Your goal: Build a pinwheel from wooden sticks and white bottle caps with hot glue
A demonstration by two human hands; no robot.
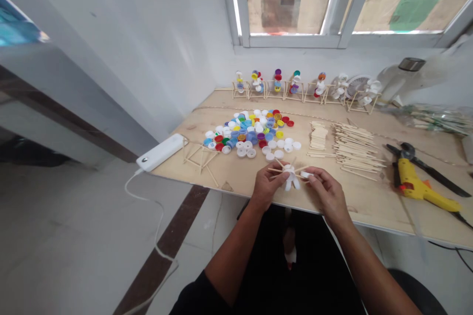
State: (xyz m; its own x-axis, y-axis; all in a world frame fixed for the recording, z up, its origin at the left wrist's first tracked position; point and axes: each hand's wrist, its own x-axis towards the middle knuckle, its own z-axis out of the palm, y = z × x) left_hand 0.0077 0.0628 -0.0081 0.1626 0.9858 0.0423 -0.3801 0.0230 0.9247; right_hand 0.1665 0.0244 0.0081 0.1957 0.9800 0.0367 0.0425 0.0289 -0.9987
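Note:
At the table's front edge my left hand [266, 186] is closed on a small wheel of wooden sticks and white bottle caps [289, 175]. Bare sticks point outward from its hub, and white caps hang on its lower side. Just to the right, my right hand [328, 192] pinches a single white bottle cap [306, 174] beside the end of one stick. Whether that cap touches the stick I cannot tell. Behind my hands lies a spread of bottle caps [251, 137] in many colours. A frame of sticks [200, 160] rests to the left.
Stacked wooden sticks [356, 150] lie right of centre. Further right are a yellow glue gun [421, 187] and black-handled pliers [443, 172]. Several finished cap wheels on stick stands [278, 83] line the wall. A white power strip [160, 151] sits at the left edge.

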